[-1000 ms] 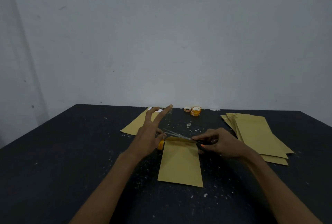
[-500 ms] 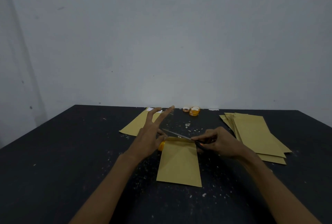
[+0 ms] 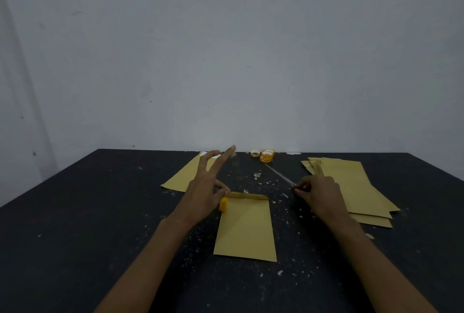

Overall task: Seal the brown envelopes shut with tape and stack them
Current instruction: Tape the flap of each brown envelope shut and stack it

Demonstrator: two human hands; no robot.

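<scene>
Grey wall [image 3: 226, 49] behind; black table [image 3: 88, 212], speckled with pale scraps. Stack of brown envelopes [image 3: 351, 187] fanned loosely near the right edge. Centre envelope [image 3: 247, 229] lies flat mid-table, flap folded down along its far edge. Single envelope [image 3: 184, 177] lies flat towards the far edge, left of centre. Left hand [image 3: 203, 194]: two fingers straight and spread, raised; thumb and remaining fingers curled on the yellow tape roll [image 3: 223, 204] at the centre envelope's far left corner. Right hand [image 3: 319, 194]: fingers curled round the scissors [image 3: 278, 173], blades together, pointing at the far edge. Spare tape rolls [image 3: 266, 155] at the far edge.
</scene>
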